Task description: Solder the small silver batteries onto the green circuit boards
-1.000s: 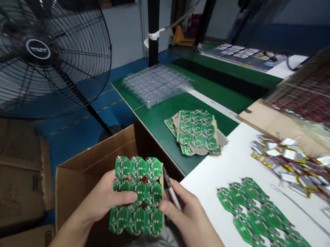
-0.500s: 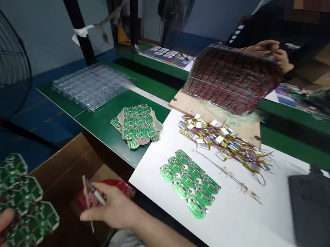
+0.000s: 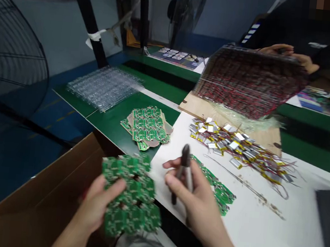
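Note:
My left hand [image 3: 93, 200] grips a panel of green circuit boards [image 3: 134, 193] by its left edge, thumb on top, above the cardboard box and my lap. The panel is blurred by motion. In my right hand [image 3: 199, 202] is a pair of pliers [image 3: 184, 168], jaws upward, close to the panel's right side but apart from it. Behind that hand another green circuit board panel [image 3: 220, 188] lies partly hidden on the white table top [image 3: 259, 235]. A stack of board panels [image 3: 149, 126] rests on the green table.
Small silver battery cells [image 3: 233, 144] with wires lie heaped beyond a thin metal rod [image 3: 244, 183]. An open cardboard box [image 3: 39, 200] stands below left. Clear plastic trays [image 3: 104, 87] sit at the back left. Opposite, a person's hands [image 3: 295, 58] hold a tray stack [image 3: 251, 83].
My left hand has brought the board panel rightward from the lower left. My right hand has moved right and up with the pliers; the thin strip held earlier no longer shows. The view shifted left.

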### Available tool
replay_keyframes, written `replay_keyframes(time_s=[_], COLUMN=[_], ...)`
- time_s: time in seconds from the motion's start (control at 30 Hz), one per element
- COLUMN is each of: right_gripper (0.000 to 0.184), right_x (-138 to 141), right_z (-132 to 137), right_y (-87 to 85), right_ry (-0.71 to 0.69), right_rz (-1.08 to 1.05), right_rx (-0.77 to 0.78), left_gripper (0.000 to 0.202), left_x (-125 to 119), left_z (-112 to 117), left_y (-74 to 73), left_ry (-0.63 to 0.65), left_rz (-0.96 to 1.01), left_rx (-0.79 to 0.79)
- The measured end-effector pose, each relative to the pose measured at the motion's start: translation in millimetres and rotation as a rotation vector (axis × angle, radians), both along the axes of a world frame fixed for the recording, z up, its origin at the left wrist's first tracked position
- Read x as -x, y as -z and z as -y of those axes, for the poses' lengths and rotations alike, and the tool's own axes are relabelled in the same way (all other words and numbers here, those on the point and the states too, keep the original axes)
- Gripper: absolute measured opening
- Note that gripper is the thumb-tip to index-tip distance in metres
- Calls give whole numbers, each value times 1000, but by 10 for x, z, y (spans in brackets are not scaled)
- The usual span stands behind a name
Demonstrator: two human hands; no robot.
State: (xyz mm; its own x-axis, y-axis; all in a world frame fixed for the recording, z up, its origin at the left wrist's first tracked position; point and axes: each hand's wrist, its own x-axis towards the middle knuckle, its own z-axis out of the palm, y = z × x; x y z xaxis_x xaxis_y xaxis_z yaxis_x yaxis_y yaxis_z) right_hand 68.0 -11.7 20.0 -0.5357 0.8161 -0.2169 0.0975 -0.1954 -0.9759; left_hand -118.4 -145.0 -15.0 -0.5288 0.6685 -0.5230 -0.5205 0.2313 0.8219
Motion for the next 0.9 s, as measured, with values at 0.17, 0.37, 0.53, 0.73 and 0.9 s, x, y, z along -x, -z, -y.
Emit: replay_keyframes(time_s=[0.17,0.37,0.53,0.73,0.9], right_gripper=[43,32,17,46,66], right_x=[-119,-85,-204,-758,-1049], right_z=[-287,-296,-220,-284,-237], right_y=[-28,-98,-124,-19,128], right_ry=[42,-201,-319,280,654], right_rz=[31,56,118,148,37], right_rx=[-124,-118,-72,63,232], left_gripper=[30,30,36,52,32], left_x=[-272,-265,-230,-44,298], left_z=[-349,-360,-401,-580,-1024], left_y=[-105,-92,-51,-117,-242], left_ry=[424,604,710,439,135], left_rz=[-54,10,140,82,-916], left_rx=[-170,-146,-165,-260,-103])
